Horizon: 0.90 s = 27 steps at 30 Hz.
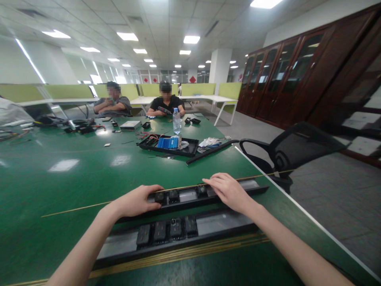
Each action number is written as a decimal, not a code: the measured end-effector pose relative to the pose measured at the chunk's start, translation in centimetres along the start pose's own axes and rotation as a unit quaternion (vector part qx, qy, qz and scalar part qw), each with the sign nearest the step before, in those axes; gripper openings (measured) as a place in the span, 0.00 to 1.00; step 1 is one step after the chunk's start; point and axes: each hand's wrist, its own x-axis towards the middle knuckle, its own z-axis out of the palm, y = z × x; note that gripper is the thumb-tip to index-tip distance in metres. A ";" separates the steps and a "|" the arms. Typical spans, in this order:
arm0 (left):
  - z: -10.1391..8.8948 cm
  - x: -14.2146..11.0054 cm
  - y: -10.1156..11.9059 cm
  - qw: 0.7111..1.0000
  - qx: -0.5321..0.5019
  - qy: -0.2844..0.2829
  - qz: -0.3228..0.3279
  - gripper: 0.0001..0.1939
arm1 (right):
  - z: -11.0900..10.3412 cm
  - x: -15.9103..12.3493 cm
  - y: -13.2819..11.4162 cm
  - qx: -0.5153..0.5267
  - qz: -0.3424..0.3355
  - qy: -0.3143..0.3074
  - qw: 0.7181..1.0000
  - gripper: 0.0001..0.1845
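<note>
A long black channel point(176, 206) with several black blocks point(174, 196) in it lies crosswise in front of me. My left hand point(141, 200) is closed around its left part, thumb on the near side and fingers at the far side. Along the far edge runs a thin brass-coloured rod point(77, 207), reaching well past both ends of the channel. My right hand point(228, 191) bends over the rod and channel, fingers together, a fingertip by the block point(202, 191) on the right; its thumb is hidden. Nearer me lies a second black channel point(223, 222) with several larger black blocks point(160, 231).
More brass-coloured rods point(178, 256) lie along the near channel. Beyond are a black tray point(192, 147), a water bottle point(176, 121), gloves point(210, 143) and a black bar point(208, 153). Two people sit across the green table point(74, 178). An office chair point(285, 149) stands right.
</note>
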 end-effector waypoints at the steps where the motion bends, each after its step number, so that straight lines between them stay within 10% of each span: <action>1: 0.0 0.0 0.0 1.000 0.000 0.001 -0.001 0.28 | 0.1 0.0 0.0 0.001 0.000 -0.001 1.000 0.25; 27: 0.3 0.2 0.0 1.000 0.021 0.014 -0.002 0.27 | 1.5 -0.3 -0.2 0.032 0.007 0.032 0.999 0.22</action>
